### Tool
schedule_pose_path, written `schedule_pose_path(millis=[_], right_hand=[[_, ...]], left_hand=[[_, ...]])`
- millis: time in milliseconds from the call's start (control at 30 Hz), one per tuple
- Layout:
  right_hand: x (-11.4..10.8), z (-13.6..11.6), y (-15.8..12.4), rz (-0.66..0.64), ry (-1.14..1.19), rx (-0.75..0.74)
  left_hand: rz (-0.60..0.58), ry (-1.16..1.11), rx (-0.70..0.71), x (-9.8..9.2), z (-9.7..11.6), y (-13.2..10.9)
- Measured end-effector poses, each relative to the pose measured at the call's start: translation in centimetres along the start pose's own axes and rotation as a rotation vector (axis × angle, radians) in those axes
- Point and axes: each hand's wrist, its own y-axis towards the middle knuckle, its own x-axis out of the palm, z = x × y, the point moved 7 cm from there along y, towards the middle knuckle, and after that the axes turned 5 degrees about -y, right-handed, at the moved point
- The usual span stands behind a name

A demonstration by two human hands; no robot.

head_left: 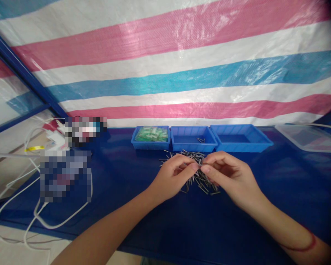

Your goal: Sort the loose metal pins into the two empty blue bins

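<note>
Bare blue counter (187, 228) lies open near and to the right of the hands. White cables (55, 226) crowd its left edge, and three blue bins (191, 141) line the far side. The left hand (173, 175) and right hand (227, 175) meet fingertip to fingertip. Each pinches what looks like one pin (201, 166), mostly hidden, just above the pile of metal pins (206, 186).

Left hand (172, 175), right hand (226, 176) on pins (194, 154)

pins (206, 188) before trays (193, 148), cables (57, 222) left
</note>
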Motion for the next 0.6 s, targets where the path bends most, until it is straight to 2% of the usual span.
schedule_pose_path(millis=[100, 167, 267, 333, 467, 600], right_hand=[[0.1, 0.6, 0.3, -0.017, 0.051, 0.065], [-0.3, 1.1, 1.1, 0.032, 0.086, 0.121], [-1.6, 1.4, 3.2, 0.184, 0.089, 0.16], [-2.2, 1.3, 4.8, 0.23, 0.066, 0.184], [-1.7, 1.6, 7.2, 0.146, 0.055, 0.306], [-1.3, 1.5, 6.4, 0.09, 0.035, 0.325]], left_hand=[[-0.071, 0.053, -0.018, 0.4, -0.1, -0.1], [-0.038, 0.076, -0.048, 0.2, -0.5, -0.1], [0.045, 0.097, -0.07, -0.5, -0.8, -0.1], [0.05, 0.147, -0.049, -0.7, -0.6, -0.1], [-0.056, 0.415, 0.146, 0.1, 0.6, -0.2], [-0.242, 0.781, 0.395, 2.1, 1.0, -1.0]])
